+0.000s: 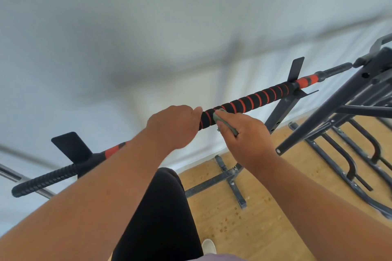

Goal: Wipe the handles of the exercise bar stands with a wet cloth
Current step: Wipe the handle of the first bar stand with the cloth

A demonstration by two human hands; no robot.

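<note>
Bar (250,103): black foam with red spiral, lying across two dark stands (280,110), slanting from lower left to upper right.
Left hand (174,126): you are gripping the bar, fingers curled over it, just left of the cloth.
Right hand (246,133): you are pinching a grey-green cloth (220,117) and pressing it against the foam.
Floor (265,207): wood, carrying the stand feet and a dark rack (339,112) at right.
</note>
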